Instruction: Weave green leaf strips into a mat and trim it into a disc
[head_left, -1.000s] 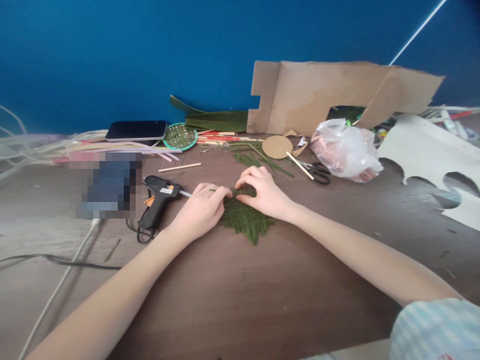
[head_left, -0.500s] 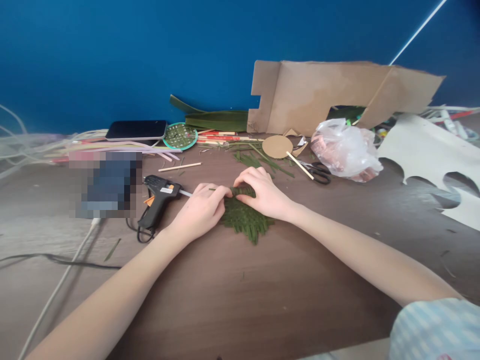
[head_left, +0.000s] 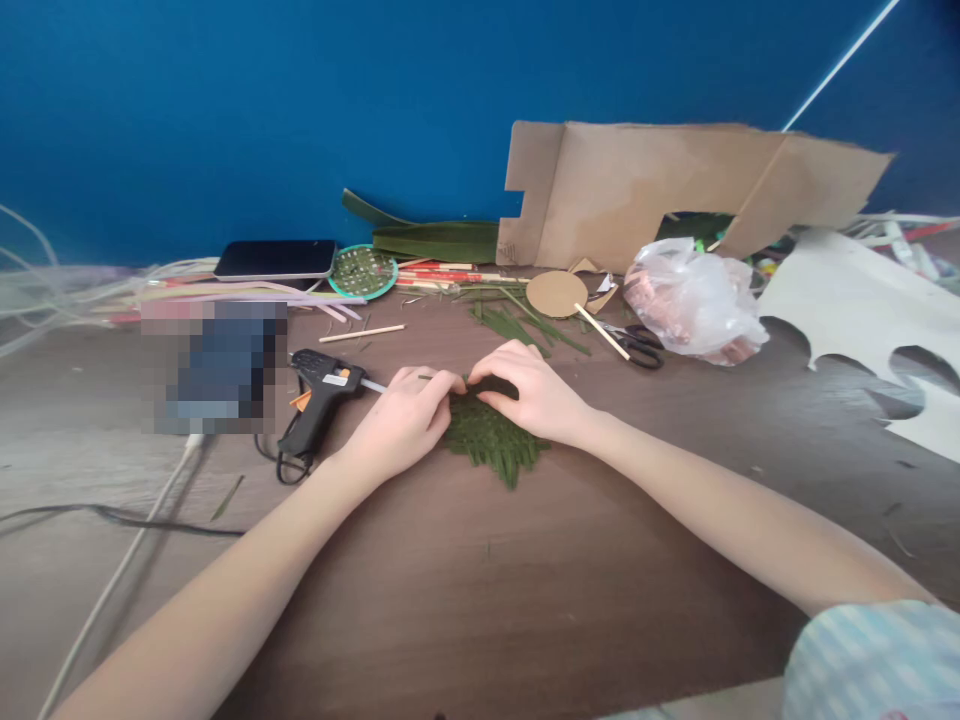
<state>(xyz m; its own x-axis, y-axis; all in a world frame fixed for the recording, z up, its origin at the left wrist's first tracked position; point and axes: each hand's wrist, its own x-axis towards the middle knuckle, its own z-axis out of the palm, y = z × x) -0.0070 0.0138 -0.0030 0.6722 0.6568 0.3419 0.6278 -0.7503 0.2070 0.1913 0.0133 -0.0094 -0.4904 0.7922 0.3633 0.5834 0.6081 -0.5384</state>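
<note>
right hand (head_left: 529, 392) had dipped slightly since the earlier frame, fingers curled at the green leaf bundle (head_left: 499, 440), grip unclear. left hand (head_left: 405, 415), nearer the glue gun (head_left: 321, 400), pinched the bundle, which lay right of that gun.

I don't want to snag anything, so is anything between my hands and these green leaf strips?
Nothing visible: your left hand and right hand are both at the far edge of the green leaf strips. The black glue gun lies left of the left hand, the scissors farther back, rightward; neither is between.
</note>
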